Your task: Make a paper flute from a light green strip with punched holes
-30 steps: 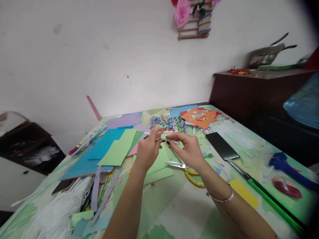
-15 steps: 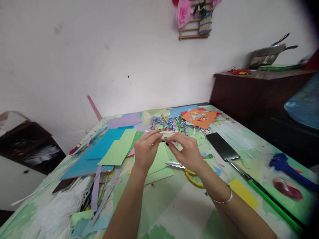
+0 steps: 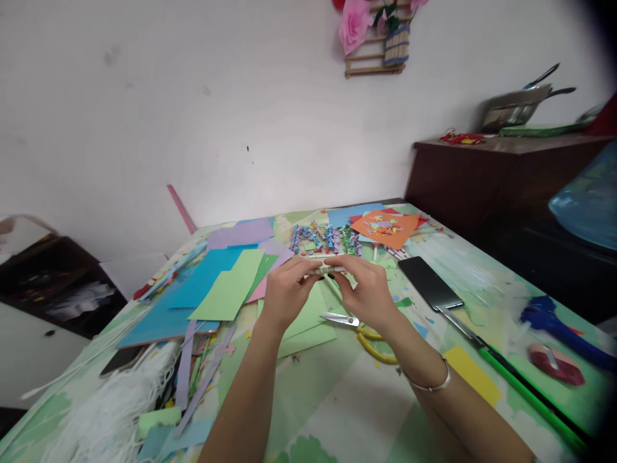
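My left hand (image 3: 286, 292) and my right hand (image 3: 369, 289) meet over the middle of the table. Both are closed, thumb against fingers, on a thin pale stick (image 3: 328, 270) that lies level between them. Fingers cover its ends, and what it is made of is too small to tell. Just below my right hand lie scissors (image 3: 342, 319) with yellow handles, blades pointing left. Light green paper sheets (image 3: 308, 331) spread under my hands. Behind my fingertips stands a row of curly coloured paper pieces (image 3: 330, 238).
To the left are blue sheets (image 3: 159, 315), purple strips (image 3: 206, 376) and a heap of white yarn (image 3: 120, 405). On the right lie a black phone (image 3: 429, 283), a green utility knife (image 3: 523, 379), a yellow sheet (image 3: 472, 373) and a blue tool (image 3: 569, 334). An orange sheet (image 3: 400, 235) with scraps is further back.
My hands have turned slightly, and the stick between them now lies more level. The fingers of my right hand have moved over its top. Things on the table have not moved.
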`<act>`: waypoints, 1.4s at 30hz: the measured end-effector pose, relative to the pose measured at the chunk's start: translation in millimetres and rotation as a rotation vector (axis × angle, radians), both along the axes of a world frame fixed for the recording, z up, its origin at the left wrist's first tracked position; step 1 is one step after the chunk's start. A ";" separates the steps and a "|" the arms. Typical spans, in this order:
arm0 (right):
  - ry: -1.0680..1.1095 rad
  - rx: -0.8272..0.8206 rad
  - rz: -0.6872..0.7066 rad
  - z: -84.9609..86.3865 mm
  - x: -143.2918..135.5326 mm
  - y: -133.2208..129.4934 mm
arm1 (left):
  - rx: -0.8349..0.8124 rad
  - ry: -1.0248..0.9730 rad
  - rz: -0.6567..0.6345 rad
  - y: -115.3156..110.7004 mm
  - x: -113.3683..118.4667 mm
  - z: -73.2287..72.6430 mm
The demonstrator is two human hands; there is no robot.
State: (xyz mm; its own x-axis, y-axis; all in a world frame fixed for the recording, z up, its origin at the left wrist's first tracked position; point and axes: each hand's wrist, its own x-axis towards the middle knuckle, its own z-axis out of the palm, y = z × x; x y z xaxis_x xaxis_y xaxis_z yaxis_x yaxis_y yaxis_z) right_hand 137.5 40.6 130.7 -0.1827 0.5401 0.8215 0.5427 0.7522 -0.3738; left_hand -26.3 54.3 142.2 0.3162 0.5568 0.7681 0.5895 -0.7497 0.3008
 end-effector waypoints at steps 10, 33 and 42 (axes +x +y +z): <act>-0.077 0.017 0.002 0.5 6.5 6.2 | -0.403 -0.127 0.002 -3.5 -5.0 3.3; -0.144 -0.280 0.351 12.5 19.7 6.4 | -1.206 -0.175 -0.517 16.6 -15.5 -7.2; -0.094 -0.356 0.497 17.9 25.9 4.0 | -1.455 -0.353 -0.836 19.3 -2.7 -23.0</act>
State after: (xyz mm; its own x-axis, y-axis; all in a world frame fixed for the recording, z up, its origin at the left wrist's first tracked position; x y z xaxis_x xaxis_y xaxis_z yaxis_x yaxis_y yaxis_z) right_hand 163.4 44.6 148.6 -0.5458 0.6095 0.5750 0.2019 0.7617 -0.6157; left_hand -29.1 73.6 119.3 0.8016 0.5909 -0.0906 -0.0304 0.1916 0.9810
